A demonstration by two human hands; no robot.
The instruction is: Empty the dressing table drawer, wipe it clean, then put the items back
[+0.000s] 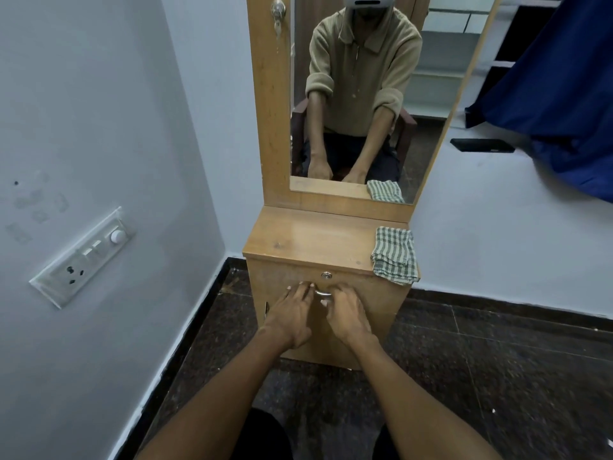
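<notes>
Head view, person seated facing a narrow dressing table with a tall mirror above.

Left hand: lies flat against the drawer front, fingers spread, tips just left of the metal handle. Grip released, grasping nothing.

Handle: short curved bar, midway between the two hands. Small round lock directly above it.

Right hand: fingers curled at the right end of the handle, touching it. Whether they close fully round the bar, cannot tell; knuckles hide it.

Drawer: shut, front flush with the cabinet. Contents hidden. Judged stage: the very start, opening not yet done.

Up and to the right of the right hand: folded checked cloth on the table top, at the right front corner, its edge hanging over the front just above the drawer.

Risks, judged:
- Lock may be engaged; a hard pull would then drag or tip the slim unit towards the knees.
- Pull from one end of the handle only could skew the drawer so it binds.
- A sudden release could bring the drawer right out and spill what is inside.
- A jolt could knock the overhanging cloth onto the dark floor.
</notes>
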